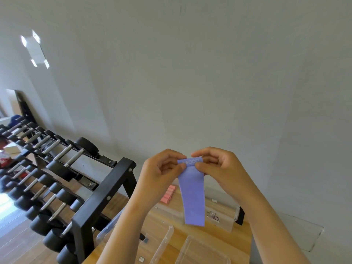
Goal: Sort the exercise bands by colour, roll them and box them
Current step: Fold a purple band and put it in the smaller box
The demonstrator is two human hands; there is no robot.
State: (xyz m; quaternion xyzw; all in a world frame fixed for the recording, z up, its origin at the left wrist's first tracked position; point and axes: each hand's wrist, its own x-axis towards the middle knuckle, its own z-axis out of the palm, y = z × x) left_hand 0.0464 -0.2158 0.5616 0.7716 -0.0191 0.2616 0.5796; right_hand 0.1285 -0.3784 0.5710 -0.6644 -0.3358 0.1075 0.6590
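Wooden table sits below both hands. Latched clear box is under the right hand, and an open clear bin and clear tray are lower down. Pink rolls are just under the left hand; can't tell if boxed.

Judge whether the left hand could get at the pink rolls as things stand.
Probably not yet: the left hand and right hand both pinch the purple band. The pink rolls lie below, uncovered, so letting go should suffice.
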